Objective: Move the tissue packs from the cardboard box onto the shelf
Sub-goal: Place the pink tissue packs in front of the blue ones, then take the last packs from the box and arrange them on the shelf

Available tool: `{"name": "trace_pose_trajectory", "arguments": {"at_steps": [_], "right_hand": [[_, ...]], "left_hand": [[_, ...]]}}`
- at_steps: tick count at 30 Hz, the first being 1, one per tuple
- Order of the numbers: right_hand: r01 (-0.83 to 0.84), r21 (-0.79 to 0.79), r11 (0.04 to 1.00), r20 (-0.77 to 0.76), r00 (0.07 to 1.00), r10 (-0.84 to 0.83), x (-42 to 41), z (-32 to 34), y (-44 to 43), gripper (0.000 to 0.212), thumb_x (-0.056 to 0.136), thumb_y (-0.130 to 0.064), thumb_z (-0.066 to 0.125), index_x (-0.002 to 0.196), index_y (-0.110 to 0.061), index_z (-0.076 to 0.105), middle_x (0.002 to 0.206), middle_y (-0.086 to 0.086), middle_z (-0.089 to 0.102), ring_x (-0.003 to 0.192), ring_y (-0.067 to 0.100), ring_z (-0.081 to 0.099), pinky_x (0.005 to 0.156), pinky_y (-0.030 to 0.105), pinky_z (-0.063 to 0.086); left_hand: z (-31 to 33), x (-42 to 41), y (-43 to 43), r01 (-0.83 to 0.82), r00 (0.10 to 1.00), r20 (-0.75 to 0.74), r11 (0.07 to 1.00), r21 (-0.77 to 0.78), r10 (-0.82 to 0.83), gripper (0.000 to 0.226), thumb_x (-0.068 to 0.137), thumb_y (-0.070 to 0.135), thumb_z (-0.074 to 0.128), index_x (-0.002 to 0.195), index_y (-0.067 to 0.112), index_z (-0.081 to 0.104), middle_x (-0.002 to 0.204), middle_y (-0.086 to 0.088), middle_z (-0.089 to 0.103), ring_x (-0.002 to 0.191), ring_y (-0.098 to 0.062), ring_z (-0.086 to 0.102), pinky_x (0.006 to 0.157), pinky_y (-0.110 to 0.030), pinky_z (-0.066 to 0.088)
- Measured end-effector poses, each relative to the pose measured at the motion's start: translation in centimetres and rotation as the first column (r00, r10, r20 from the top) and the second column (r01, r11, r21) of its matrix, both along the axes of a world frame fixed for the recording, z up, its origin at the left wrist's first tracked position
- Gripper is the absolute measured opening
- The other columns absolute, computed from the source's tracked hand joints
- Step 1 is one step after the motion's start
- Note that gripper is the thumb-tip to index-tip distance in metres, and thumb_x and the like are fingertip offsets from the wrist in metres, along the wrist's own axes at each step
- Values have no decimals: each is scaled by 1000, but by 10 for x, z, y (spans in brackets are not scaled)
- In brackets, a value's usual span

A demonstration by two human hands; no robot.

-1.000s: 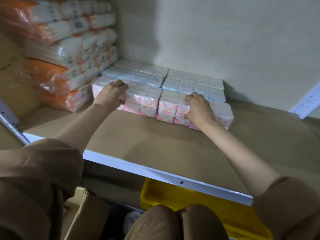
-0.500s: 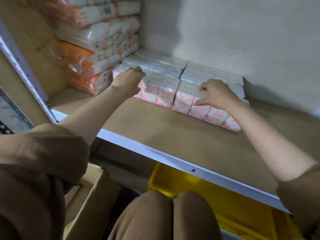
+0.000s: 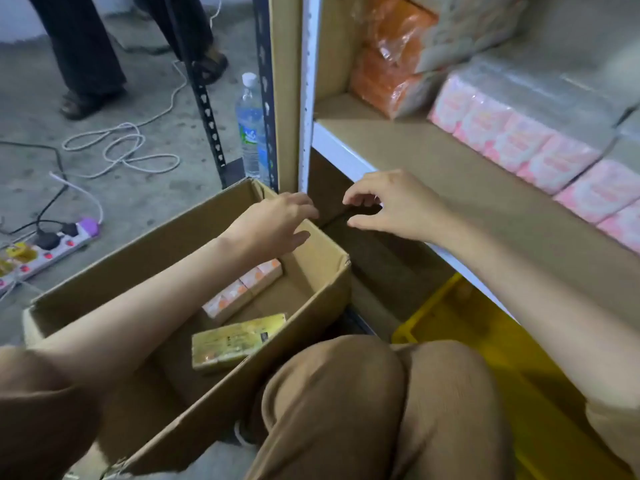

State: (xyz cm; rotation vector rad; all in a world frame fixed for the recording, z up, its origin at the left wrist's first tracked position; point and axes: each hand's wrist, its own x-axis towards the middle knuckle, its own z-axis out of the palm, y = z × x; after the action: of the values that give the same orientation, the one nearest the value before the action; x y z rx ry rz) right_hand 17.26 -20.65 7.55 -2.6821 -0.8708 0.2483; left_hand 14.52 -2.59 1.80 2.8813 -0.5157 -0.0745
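Cardboard box (image 3: pixel 325 289) at eight o'clock holds what is left: a pink-orange row (image 3: pixel 242 289) and one yellow pack (image 3: pixel 235 341). Pink packs (image 3: pixel 512 143) already line the shelf (image 3: pixel 433 168) at two o'clock, so we judge the job mostly done. Our left hand (image 3: pixel 277 226) hovers over the box, our right hand (image 3: pixel 391 206) at its one o'clock, the fingers (image 3: pixel 358 199) of both loosely curled, holding nothing.

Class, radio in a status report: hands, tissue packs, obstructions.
Left hand open above cardboard box. Right hand open, empty, near shelf edge. Pink pack, yellow pack in box. Path clear.
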Motion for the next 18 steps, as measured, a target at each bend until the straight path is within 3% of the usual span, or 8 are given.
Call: {"name": "trace_pose_trajectory", "arguments": {"at_steps": [2,9,18], "right_hand": [[-80,-44,996,-55,996,77,3,-21,31,29,82,-18,64,110,-10,65,109,7,65,97,21,57,87,32,45],[-320,-236,918,-241,934,264,15,-102,108,30,89,-18,55,117,-9,60,116,8,62,108,22,56,86,32,44],[-456,-390,800,-371,873,317,33,-188,158,33,88,-15,55,118,-2,59,121,15,61,111,29,56,89,33,44]], "left_hand": [[-24,-15,29,-82,995,-62,996,16,83,37,88,18,55,124,15,57,132,-3,53,118,-25,54,94,-40,50],[-113,-41,95,-258,895,-338,956,143,292,38,90,20,53,128,19,53,132,0,51,120,-24,53,92,-37,47],[-201,-34,115,-271,799,-488,934,231,352,35,90,18,50,125,10,55,130,-8,53,117,-31,55,91,-39,47]]}}
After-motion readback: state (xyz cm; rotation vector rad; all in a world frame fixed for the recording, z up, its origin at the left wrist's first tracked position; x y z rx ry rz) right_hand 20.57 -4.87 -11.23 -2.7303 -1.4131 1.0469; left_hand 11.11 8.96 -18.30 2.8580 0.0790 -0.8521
